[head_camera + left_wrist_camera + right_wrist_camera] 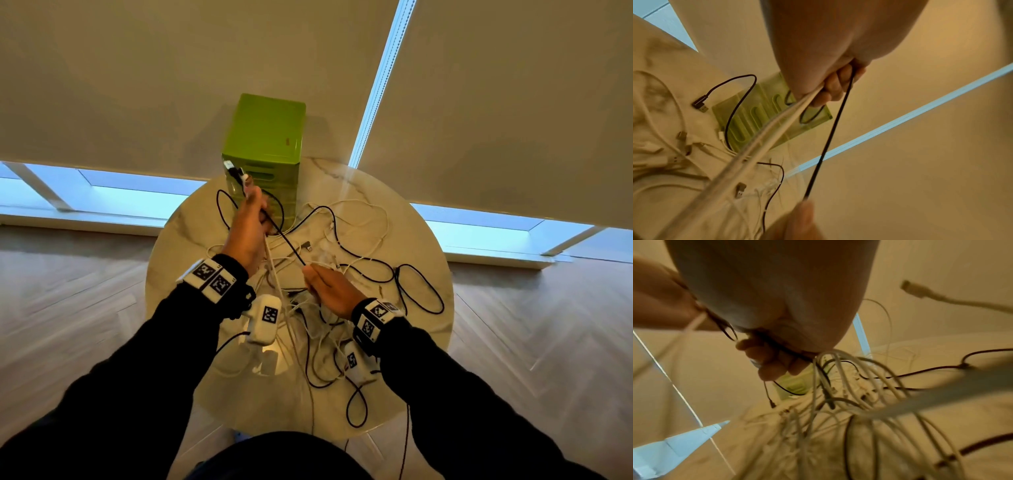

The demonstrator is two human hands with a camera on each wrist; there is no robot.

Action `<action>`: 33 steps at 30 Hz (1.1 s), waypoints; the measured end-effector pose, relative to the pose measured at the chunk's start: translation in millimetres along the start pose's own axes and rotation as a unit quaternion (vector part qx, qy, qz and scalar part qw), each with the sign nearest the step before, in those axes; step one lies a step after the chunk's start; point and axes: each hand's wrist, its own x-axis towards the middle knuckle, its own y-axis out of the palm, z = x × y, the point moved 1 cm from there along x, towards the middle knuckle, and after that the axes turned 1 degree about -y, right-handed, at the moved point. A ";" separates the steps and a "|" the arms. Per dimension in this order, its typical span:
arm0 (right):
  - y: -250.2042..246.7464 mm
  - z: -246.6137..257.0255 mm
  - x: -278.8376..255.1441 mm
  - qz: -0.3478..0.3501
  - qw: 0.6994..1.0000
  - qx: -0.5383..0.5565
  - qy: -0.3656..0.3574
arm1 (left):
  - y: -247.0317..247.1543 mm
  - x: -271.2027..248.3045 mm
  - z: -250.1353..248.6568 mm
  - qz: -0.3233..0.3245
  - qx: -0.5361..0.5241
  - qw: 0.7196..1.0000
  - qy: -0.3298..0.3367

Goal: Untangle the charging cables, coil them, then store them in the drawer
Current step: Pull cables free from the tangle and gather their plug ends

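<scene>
Both grips clamped, left hand point(248, 226) and right hand point(330, 287) stretching black cable point(286, 241) between.

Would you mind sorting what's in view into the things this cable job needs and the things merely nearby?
Job:
black cable, held by left hand and right hand
white cables
green drawer unit

Nearby:
round table
window blinds

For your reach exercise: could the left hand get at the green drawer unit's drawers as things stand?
Probably not yet: the left hand sits just before the green drawer unit, but it grips white cables and a black cable.
</scene>
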 end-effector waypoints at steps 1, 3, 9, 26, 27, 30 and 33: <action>-2.7 -10.0 -2.4 0.003 1.000 -0.008 0.015 | -3.6 3.2 -7.1 -0.011 -0.040 0.999 0.009; -10.9 -27.0 -10.8 -0.001 0.998 -0.010 0.064 | -11.1 8.6 -26.6 -0.028 -0.129 0.991 0.033; -34.8 -41.3 -3.7 0.005 0.984 -0.128 0.122 | -21.5 4.5 -50.6 -0.007 -0.042 0.996 0.077; -123.2 -33.8 -64.0 -0.059 0.982 -0.129 0.122 | 90.3 -44.9 10.3 0.227 0.091 0.970 0.006; -125.8 -46.4 -84.4 -0.070 0.978 -0.129 0.149 | 108.1 -51.9 11.0 0.257 0.082 0.963 -0.002; -123.9 -70.1 -137.5 -0.074 0.970 -0.116 0.199 | 150.5 -72.1 23.1 0.342 0.058 0.937 -0.028; -113.3 -76.1 -184.7 -0.025 0.977 -0.055 0.206 | 184.7 -97.4 45.5 0.395 0.105 0.912 -0.037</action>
